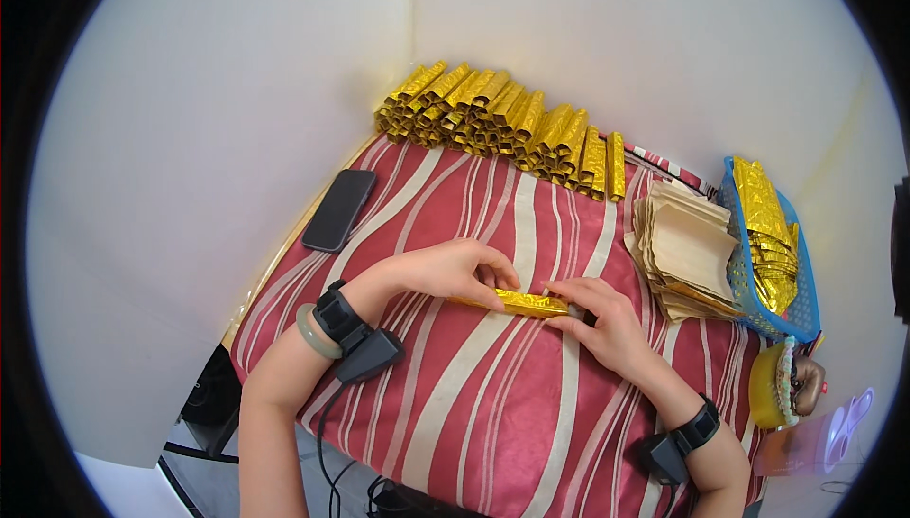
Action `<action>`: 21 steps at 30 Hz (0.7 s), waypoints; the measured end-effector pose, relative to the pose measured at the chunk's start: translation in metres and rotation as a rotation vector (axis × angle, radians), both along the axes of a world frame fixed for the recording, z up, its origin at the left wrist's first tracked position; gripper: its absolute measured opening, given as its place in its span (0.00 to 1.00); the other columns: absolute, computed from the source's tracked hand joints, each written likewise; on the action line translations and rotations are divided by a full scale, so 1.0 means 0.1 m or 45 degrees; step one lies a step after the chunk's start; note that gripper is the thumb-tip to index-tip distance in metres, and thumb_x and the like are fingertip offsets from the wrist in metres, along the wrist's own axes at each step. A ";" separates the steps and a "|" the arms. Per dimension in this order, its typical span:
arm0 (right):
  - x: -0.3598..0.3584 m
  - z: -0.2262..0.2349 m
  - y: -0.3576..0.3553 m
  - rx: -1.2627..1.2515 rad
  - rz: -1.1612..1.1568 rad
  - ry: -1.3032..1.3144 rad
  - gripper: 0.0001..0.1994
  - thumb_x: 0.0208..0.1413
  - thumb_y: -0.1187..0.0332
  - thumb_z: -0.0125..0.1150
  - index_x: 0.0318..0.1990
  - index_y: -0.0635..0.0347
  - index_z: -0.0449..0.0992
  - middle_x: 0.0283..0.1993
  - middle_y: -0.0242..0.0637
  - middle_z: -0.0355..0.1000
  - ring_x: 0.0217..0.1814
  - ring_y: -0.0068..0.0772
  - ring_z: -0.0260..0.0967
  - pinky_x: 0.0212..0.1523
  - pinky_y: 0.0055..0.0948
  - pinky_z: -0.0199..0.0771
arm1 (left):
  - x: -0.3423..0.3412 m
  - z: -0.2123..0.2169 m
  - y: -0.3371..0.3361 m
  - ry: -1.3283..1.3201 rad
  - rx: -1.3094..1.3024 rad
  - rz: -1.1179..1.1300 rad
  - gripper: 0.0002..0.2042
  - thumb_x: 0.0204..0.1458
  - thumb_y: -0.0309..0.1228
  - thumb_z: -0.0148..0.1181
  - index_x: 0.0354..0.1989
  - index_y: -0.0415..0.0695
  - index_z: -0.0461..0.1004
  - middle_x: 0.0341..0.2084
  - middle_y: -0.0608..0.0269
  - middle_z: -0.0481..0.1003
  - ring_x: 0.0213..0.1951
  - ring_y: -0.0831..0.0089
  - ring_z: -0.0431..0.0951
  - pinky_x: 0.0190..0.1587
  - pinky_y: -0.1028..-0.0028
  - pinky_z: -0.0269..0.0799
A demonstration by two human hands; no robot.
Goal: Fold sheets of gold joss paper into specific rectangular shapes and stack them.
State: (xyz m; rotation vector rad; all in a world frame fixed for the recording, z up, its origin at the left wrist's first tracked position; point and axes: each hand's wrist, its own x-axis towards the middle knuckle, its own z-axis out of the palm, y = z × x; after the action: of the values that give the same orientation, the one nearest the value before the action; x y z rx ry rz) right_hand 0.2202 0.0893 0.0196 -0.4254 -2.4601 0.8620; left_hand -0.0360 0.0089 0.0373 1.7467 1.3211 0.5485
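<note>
A narrow folded strip of gold foil paper (527,304) lies across the red and cream striped cloth (474,366). Its left end is pinched by my left hand (457,270), thumb in front and fingers curled behind. At the right end my right hand (601,321) closes its thumb and fingers around the strip. Beyond my hands, a heap of finished-looking gold paper tubes (493,115) is piled against the wall. Nearest my right hand on its right side sits a stack of tan paper sheets (692,243).
A blue plastic basket (806,300) holding folded gold foil pieces (763,224) stands at the right. Below it is a yellow container (770,385) with items inside. A dark phone (339,210) lies at the left. Black wrist devices with cables hang from both forearms. White walls (237,72) enclose the back.
</note>
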 end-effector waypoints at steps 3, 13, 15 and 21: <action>-0.01 0.04 -0.03 0.036 0.032 0.002 0.20 0.49 0.72 0.68 0.52 0.59 0.77 0.46 0.41 0.75 0.49 0.40 0.71 0.51 0.33 0.71 | -0.05 -0.02 0.00 -0.035 0.004 -0.009 0.19 0.51 0.30 0.66 0.51 0.38 0.74 0.40 0.62 0.77 0.41 0.76 0.74 0.47 0.75 0.72; 0.05 -0.04 0.03 -0.286 -0.025 -0.036 0.14 0.57 0.68 0.61 0.49 0.61 0.78 0.43 0.39 0.79 0.43 0.34 0.75 0.47 0.29 0.73 | -0.25 -0.17 0.09 -0.609 -0.209 0.389 0.19 0.67 0.40 0.43 0.52 0.38 0.73 0.40 0.62 0.78 0.37 0.79 0.78 0.43 0.79 0.75; 0.08 0.00 0.01 -0.489 -0.065 -0.020 0.13 0.59 0.67 0.59 0.49 0.62 0.78 0.43 0.38 0.79 0.41 0.31 0.76 0.46 0.28 0.73 | -0.29 -0.25 0.09 -0.642 -0.165 0.399 0.19 0.67 0.40 0.42 0.52 0.38 0.73 0.40 0.62 0.78 0.37 0.78 0.79 0.42 0.78 0.76; 0.02 0.09 0.06 -1.571 -0.286 0.403 0.16 0.65 0.63 0.54 0.53 0.63 0.72 0.46 0.34 0.76 0.40 0.20 0.75 0.38 0.16 0.72 | -0.25 -0.24 0.09 -0.658 -0.157 0.443 0.19 0.66 0.40 0.44 0.53 0.37 0.72 0.40 0.60 0.78 0.35 0.78 0.78 0.39 0.80 0.77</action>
State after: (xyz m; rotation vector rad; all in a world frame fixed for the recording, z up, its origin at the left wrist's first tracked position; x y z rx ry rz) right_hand 0.2220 0.0953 0.0285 -0.8465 -1.3053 2.0659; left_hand -0.0612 0.0177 0.0137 1.1673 1.2492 1.0136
